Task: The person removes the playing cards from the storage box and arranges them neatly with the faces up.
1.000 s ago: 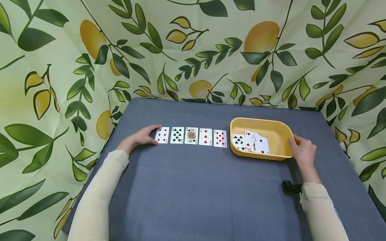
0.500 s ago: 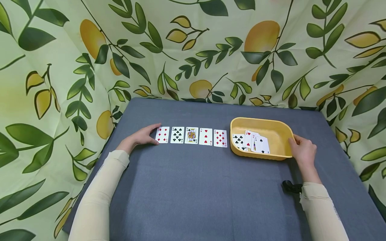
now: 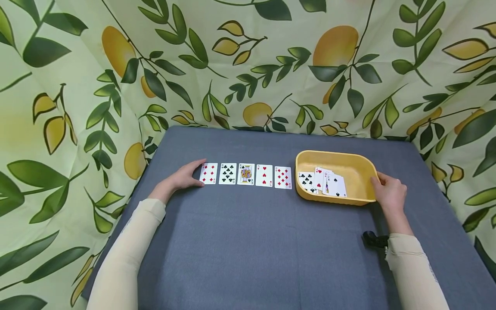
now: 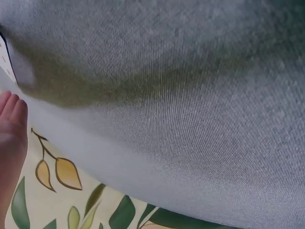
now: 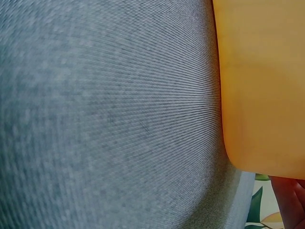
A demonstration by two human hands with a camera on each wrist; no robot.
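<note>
In the head view, a row of playing cards lies face up and evenly spaced on the dark blue-grey cloth. My left hand (image 3: 180,177) rests at the row's left end, thumb and forefinger spread to two corners of a diamonds card (image 3: 208,173). To its right come a clubs card (image 3: 227,174), a picture card (image 3: 246,174), a hearts card (image 3: 264,175) and another diamonds card (image 3: 283,178). With my right hand (image 3: 389,191) I grip the right end of a yellow plastic tray (image 3: 358,178). Several overlapping cards (image 3: 336,186) lie inside its left half.
The cloth-covered table (image 3: 248,249) stretches in front of both arms. Behind it hangs a curtain (image 3: 232,64) printed with leaves and lemons. A black device (image 3: 373,240) is strapped at my right wrist.
</note>
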